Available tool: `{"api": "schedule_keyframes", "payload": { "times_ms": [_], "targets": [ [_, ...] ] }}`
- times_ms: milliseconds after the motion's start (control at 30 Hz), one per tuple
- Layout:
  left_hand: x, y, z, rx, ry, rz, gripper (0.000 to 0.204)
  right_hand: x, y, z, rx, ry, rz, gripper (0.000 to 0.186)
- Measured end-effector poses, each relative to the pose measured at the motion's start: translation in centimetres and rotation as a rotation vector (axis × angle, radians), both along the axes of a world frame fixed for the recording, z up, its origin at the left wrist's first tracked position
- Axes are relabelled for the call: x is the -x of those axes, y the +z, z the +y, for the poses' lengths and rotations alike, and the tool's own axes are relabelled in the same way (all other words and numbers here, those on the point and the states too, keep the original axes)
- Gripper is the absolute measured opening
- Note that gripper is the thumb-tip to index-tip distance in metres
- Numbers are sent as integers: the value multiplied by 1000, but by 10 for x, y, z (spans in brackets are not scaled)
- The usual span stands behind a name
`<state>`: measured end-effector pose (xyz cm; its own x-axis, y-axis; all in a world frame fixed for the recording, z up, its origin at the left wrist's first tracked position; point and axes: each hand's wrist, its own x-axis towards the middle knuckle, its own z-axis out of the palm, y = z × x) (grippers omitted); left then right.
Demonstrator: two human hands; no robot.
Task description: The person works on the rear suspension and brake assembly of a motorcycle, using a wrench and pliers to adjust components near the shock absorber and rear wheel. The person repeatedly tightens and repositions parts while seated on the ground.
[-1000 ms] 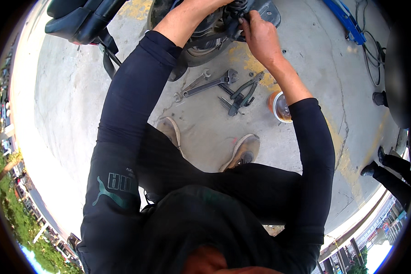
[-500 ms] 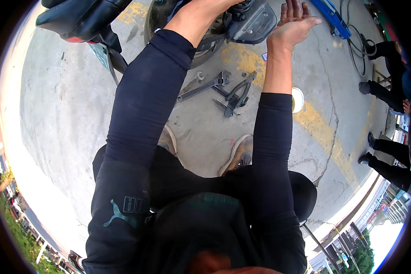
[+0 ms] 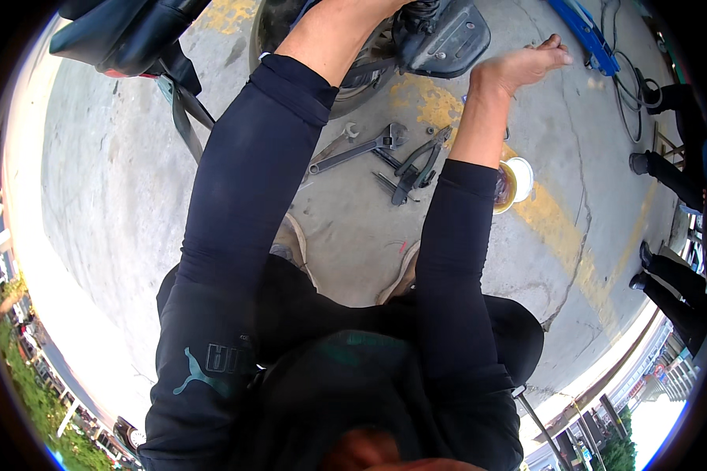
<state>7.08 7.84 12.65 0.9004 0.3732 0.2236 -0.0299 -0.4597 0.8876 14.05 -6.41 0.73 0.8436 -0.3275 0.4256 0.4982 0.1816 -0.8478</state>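
My left forearm (image 3: 342,35) reaches to the top edge beside the motorcycle wheel (image 3: 361,82); the hand is cut off there. Right of the dark metal motorcycle part (image 3: 448,43), my right hand (image 3: 522,67) is over the concrete, fingers curled in towards the thumb, and I see nothing in it. Below, on the ground between my arms, lie an adjustable wrench (image 3: 361,149), a smaller open-ended wrench (image 3: 336,144), dark-handled pliers (image 3: 424,161) and a few dark tools under them. A white round tub (image 3: 524,179) with brownish contents stands by my right forearm, which partly hides it.
At upper left hangs a black motorcycle seat and tail (image 3: 126,35). A blue metal stand (image 3: 585,35) and a grey hose (image 3: 632,94) are at upper right. People's legs in black trousers (image 3: 672,302) show along the right rim. My shoes (image 3: 294,243) are below the tools.
My right hand has moved right, away from the motorcycle part, and its spread fingers have curled in. More of the white tub now shows. The left arm has hardly moved.
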Motion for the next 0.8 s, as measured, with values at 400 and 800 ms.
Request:
{"api": "schedule_keyframes", "payload": {
  "times_ms": [400,800],
  "targets": [
    [-6,2,-4,-175,177,-150,44,84,-16,-35,99,57,259,66],
    [84,-44,-52,360,299,-463,18,2,13,24,-62,-71,-134,64]
  ]
}}
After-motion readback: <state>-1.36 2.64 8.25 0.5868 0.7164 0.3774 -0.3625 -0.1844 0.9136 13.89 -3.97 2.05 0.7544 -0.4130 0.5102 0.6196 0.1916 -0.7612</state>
